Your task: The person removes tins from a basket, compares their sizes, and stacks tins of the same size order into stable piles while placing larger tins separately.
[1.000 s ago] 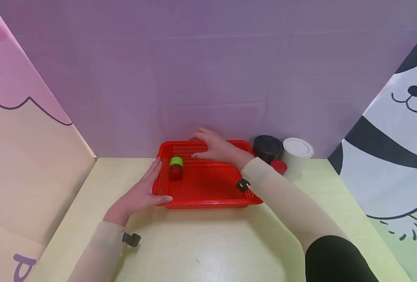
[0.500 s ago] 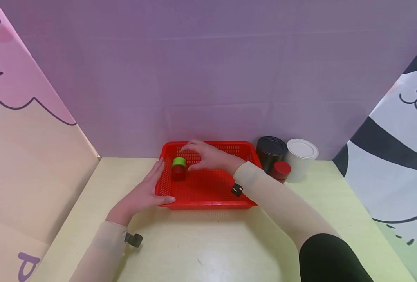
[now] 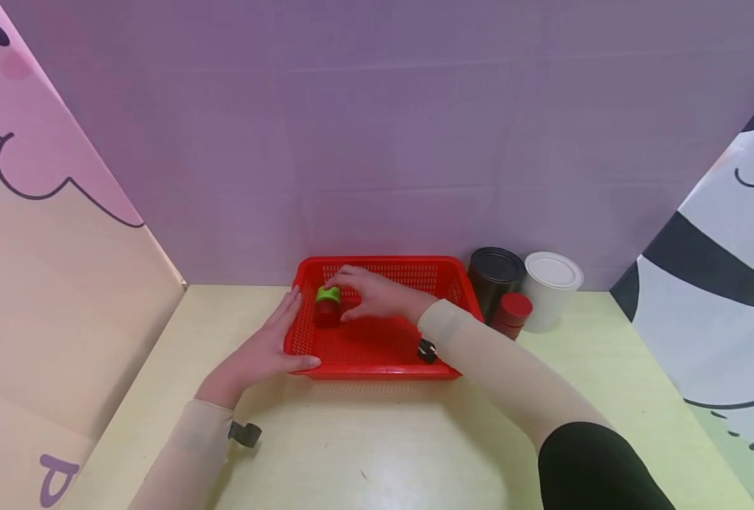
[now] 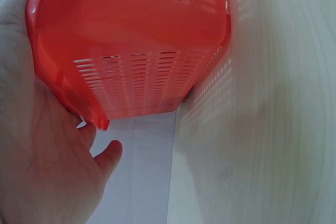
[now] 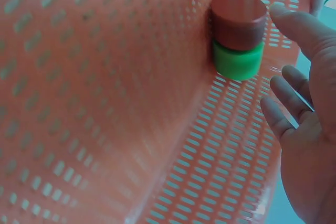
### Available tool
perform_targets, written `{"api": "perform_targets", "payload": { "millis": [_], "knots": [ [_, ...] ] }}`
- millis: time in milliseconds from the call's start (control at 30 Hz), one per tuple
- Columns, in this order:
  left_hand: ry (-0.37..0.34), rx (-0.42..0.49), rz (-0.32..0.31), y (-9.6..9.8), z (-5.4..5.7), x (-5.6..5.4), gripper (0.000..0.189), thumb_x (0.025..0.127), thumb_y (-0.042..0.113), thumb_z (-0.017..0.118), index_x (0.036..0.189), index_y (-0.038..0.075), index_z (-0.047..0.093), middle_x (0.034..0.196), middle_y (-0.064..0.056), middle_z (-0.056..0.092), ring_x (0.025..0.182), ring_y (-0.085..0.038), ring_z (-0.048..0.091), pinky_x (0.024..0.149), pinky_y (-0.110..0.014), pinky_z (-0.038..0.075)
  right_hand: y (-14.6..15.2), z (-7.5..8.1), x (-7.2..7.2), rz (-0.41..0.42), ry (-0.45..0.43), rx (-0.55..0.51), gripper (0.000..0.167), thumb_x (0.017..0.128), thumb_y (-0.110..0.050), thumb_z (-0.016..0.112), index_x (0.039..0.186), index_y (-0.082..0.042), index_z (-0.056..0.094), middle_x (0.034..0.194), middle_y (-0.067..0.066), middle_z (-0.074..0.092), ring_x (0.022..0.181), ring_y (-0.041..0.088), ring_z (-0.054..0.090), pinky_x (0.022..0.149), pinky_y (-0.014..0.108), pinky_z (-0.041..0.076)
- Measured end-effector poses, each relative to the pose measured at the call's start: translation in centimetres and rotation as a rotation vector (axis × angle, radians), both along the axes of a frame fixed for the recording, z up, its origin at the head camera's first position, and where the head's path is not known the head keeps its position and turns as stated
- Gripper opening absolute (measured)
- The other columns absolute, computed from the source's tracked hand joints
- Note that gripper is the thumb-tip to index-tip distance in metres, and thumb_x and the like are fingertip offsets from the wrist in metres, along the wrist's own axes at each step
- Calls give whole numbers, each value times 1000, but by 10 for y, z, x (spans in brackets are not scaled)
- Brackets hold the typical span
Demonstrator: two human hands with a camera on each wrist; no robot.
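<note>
A red perforated plastic basket (image 3: 383,370) stands on the table. Inside, at its left end, is a small short cylinder, part red (image 3: 327,314) and part bright green (image 5: 238,62). My left hand (image 3: 263,348) spreads over the basket's left front corner, thumb on the front rim and straight fingers along the left side. My right hand (image 3: 379,294) reaches in over the basket, its fingertips overlapping the green part in the head view and its thumb beside the red part. In the right wrist view, the right thumb and fingers (image 5: 278,109) are parted, with no grip around the cylinder.
Right of the basket stand a black lidded canister (image 3: 496,273), a white lidded canister (image 3: 551,290) and a small red jar (image 3: 513,312). A purple backdrop (image 3: 377,142) rises right behind the basket. Pale wooden table (image 3: 351,439) extends in front.
My right hand has come down from the basket's back rim toward the red-and-green cylinder. The left hand keeps its place at the basket's corner. The whole head view has shifted slightly.
</note>
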State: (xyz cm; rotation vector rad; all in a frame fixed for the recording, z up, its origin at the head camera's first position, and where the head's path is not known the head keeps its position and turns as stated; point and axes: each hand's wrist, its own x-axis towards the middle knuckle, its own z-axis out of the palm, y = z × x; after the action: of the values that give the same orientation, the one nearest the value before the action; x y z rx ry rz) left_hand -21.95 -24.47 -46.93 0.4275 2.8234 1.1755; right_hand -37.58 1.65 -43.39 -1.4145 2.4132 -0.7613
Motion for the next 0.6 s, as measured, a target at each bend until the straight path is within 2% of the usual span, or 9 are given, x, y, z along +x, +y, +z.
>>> {"api": "perform_targets", "payload": {
  "millis": [233, 467, 600],
  "knots": [
    [-1, 10, -1, 0, 1, 0, 134, 82, 56, 94, 180, 17, 10, 187, 2, 1, 170, -36, 11, 108, -60, 58, -1, -7, 0, 49, -47, -43, 69, 92, -13, 92, 155, -15, 62, 151, 4, 57, 142, 27, 53, 116, 52, 54],
    [-1, 11, 0, 1, 3, 1, 134, 83, 55, 94, 180, 17, 10, 187, 2, 1, 170, -35, 11, 109, -58, 58, -7, -11, -2, 83, -22, -22, 65, 93, -12, 91, 152, -14, 64, 149, 2, 60, 139, 21, 55, 120, 49, 51],
    [-3, 19, -5, 1, 3, 2, 135, 82, 54, 94, 180, 17, 9, 187, 2, 1, 170, -34, 11, 109, -58, 57, -9, -13, -3, 95, -16, -15, 64, 94, -12, 90, 153, -13, 65, 149, 4, 59, 138, 22, 54, 118, 48, 52]
  ]
}}
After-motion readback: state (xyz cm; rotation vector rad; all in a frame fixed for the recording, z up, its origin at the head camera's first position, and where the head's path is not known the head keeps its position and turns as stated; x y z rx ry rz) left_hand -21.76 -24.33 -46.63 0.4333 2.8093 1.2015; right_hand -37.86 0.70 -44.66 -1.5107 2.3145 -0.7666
